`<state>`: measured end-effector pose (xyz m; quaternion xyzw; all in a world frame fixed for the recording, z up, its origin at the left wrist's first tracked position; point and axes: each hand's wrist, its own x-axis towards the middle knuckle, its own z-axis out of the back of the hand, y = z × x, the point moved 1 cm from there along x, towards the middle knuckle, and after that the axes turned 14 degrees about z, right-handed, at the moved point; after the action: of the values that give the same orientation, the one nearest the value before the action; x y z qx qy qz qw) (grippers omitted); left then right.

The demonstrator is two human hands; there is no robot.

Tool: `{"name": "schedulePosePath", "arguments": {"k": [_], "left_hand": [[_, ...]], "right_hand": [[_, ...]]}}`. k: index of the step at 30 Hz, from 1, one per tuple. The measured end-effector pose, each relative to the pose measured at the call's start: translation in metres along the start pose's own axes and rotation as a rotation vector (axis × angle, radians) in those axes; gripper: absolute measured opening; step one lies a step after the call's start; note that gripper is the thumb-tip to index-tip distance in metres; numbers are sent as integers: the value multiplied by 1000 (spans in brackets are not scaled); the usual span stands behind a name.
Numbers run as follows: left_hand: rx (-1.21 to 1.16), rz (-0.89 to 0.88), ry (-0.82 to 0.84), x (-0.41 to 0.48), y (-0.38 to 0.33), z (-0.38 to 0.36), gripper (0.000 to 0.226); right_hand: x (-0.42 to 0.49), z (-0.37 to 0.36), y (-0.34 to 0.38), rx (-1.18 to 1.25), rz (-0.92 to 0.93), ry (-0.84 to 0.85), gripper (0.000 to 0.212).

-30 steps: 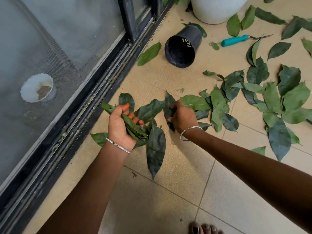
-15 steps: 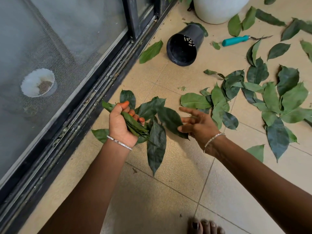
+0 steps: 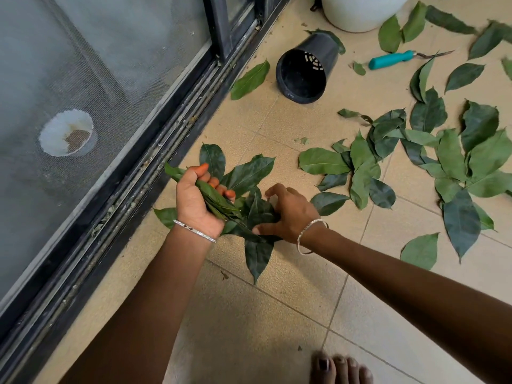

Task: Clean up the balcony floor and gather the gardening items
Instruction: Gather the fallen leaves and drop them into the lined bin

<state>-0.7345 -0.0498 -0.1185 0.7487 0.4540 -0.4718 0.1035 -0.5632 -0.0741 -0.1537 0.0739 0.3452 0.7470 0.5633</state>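
My left hand grips a bunch of green leaves above the tiled floor, its fingers curled round their stems. My right hand is against the same bunch from the right, fingers curled over the leaves and thumb under them. Several loose leaves lie scattered on the tiles to the right. A black plastic pot lies on its side further away. A teal-handled garden tool lies beyond it.
A dark sliding-door track and mesh screen run along the left. A large white planter stands at the top. One leaf lies by the track. My toes show at the bottom edge.
My right hand has moved left from the floor pile and brought a leaf to the bunch, closing onto it. My left hand has kept its grip and barely shifted.
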Motion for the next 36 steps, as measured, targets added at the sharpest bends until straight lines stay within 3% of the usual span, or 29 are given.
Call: {"name": "schedulePosePath", "arguments": {"k": [4, 8, 12, 14, 17, 20, 22, 28, 32, 36], "left_hand": [[3, 4, 3, -3, 0, 0, 37], [-5, -6, 1, -4, -3, 0, 36], [-7, 13, -6, -5, 1, -1, 35], [-20, 24, -4, -6, 3, -3, 34], [-39, 30, 3, -14, 3, -11, 35], [-47, 27, 0, -27, -1, -20, 33], [-56, 9, 21, -41, -12, -27, 32], [-58, -50, 232, -102, -50, -68, 39], [-43, -112, 322, -156, -81, -80, 38], [-78, -165, 268, -217, -107, -68, 39]], "right_hand": [[4, -8, -1, -20, -8, -34, 70], [-1, -12, -6, 39, 9, -102, 42], [-13, 4, -3, 135, -8, -146, 35], [-22, 20, 4, 294, -77, -164, 32], [-40, 51, 20, 629, -208, -193, 11], [-57, 77, 34, 1050, -375, -370, 13], [-63, 94, 46, 1244, -391, -488, 15], [-47, 161, 103, 1000, -227, -583, 26], [-29, 205, 179, 883, -74, -466, 16], [-15, 230, 263, 724, 95, -272, 28]]}}
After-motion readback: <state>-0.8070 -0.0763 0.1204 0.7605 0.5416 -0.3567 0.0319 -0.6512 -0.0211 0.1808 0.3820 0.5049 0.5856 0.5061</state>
